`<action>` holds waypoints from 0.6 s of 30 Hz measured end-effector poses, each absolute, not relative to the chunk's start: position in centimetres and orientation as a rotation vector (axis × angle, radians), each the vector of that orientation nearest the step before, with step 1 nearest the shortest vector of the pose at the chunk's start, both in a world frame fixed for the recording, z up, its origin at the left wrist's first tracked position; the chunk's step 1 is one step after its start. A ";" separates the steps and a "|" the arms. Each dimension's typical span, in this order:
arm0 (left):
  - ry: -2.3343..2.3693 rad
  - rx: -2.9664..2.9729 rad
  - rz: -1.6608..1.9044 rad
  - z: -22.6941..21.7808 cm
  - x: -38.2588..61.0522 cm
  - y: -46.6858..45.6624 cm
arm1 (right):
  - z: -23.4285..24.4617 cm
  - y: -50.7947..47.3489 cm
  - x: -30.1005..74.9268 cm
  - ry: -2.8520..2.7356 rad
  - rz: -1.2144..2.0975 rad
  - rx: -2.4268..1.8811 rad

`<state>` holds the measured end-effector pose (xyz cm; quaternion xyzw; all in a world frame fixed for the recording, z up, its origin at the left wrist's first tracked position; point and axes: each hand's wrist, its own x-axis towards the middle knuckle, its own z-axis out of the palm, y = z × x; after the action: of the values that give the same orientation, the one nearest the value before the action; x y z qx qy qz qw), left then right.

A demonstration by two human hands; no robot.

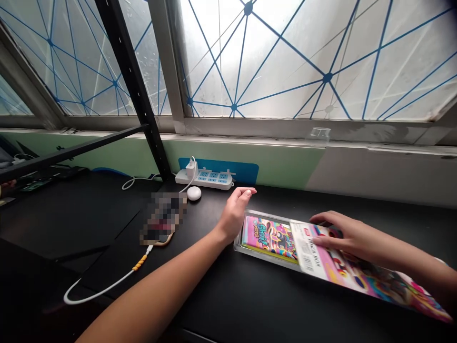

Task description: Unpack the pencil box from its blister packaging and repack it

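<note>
A flat, bright pack [360, 274] lies on the black surface [232, 295] with its long axis running from about 10 o'clock to 4 o'clock. Its white-labelled end rests over a clear case [266, 236] that holds a pink card. The right hand [344, 233] is the nearer one to the pack: it lies palm down on the labelled end, fingers [323, 220] loosely spread and flat, gripping nothing. The left hand [233, 216] stands on edge at the case's 9 o'clock end, fingers straight and together, pointing toward 1 o'clock. It seems to touch the case's rim, though the contact is hard to make out, and it holds nothing. So both flat things lie at 3 o'clock from the left hand, and directly under the right. At 9 o'clock from the left hand lies a phone [162, 220], with a white cable [103, 287] trailing off toward 7 o'clock. At 11 o'clock sit a round white puck [194, 193] and a power strip [207, 178] against the green wall. Above that is a window [285, 57] crossed with blue tape lines, and a black post [132, 85] leans up at the left.
</note>
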<state>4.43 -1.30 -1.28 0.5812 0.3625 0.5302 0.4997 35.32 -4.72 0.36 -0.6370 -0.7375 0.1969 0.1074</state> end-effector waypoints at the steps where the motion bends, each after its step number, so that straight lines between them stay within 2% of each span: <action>1: 0.866 1.422 1.299 -1.1 4.3 -1.5 | 0.5 -4.1 33.3 -2.239 0.567 -1.855; 6: 0.911 1.464 1.314 -1.0 4.0 -1.6 | 1.0 -1.8 22.5 -2.556 0.354 -1.651; 9: 0.918 1.438 1.321 -1.1 3.7 -1.2 | 0.9 -1.5 19.7 -2.619 0.200 -1.577; 13: 1.037 1.573 1.223 -1.2 3.4 -0.9 | 0.1 -2.3 22.8 -2.501 0.044 -1.537; 18: 1.158 1.934 0.858 -1.4 3.0 -1.1 | -1.3 -4.4 33.3 -2.231 0.311 -1.693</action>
<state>3.03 -1.09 -1.37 0.7490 0.4485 0.3325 0.3569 33.32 -4.44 -1.27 -0.5930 -0.7814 0.1090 0.1610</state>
